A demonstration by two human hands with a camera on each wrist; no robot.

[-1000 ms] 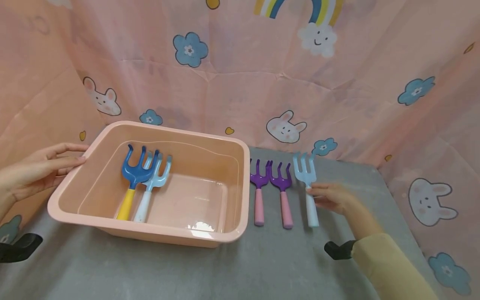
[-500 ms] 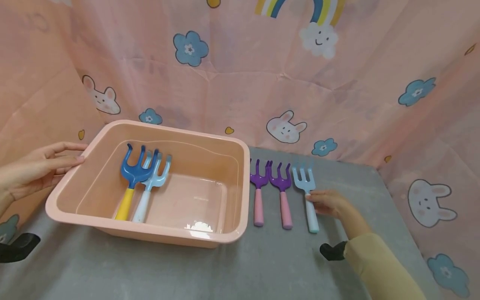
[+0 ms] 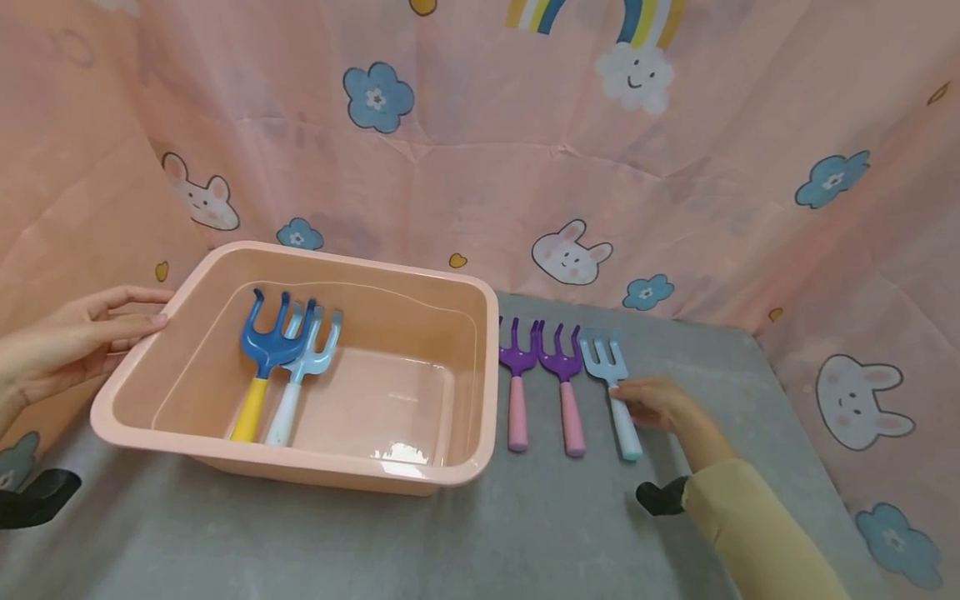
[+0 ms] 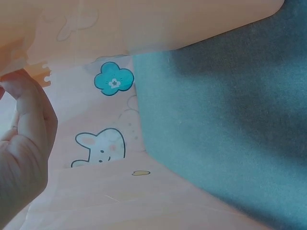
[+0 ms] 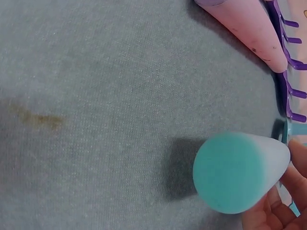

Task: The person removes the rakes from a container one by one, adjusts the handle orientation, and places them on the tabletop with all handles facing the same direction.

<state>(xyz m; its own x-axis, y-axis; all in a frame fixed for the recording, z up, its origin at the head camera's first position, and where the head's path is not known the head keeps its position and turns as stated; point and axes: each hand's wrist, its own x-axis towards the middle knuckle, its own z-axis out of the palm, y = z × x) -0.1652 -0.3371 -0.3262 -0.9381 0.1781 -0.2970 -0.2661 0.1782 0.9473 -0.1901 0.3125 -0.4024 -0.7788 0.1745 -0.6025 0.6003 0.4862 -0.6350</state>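
Observation:
My left hand [image 3: 82,342] holds the left rim of a peach plastic basin [image 3: 315,475], thumb and fingertips at its edge. Inside, a hand rake [image 3: 276,346] with blue tines and a yellow handle lies partly over a pale blue hand fork [image 3: 318,358]. To the basin's right, two purple hand rakes with pink handles, the left rake [image 3: 517,400] and the right rake [image 3: 570,408], lie side by side. Beside them, my right hand [image 3: 656,404] pinches a light blue garden fork [image 3: 624,425] at the top of its white handle. Its turquoise handle end [image 5: 228,172] faces the right wrist camera.
A pink printed cloth [image 3: 480,200] hangs behind and at both sides of the grey tabletop [image 3: 525,533]. The basin's right rim overlaps the tines of the left purple rake in the head view. A brown stain [image 5: 43,119] marks the surface.
My right hand has brought the light blue garden fork down and left, closer to the purple rakes, and its tines now tilt left. The left hand and basin have stayed nearly still.

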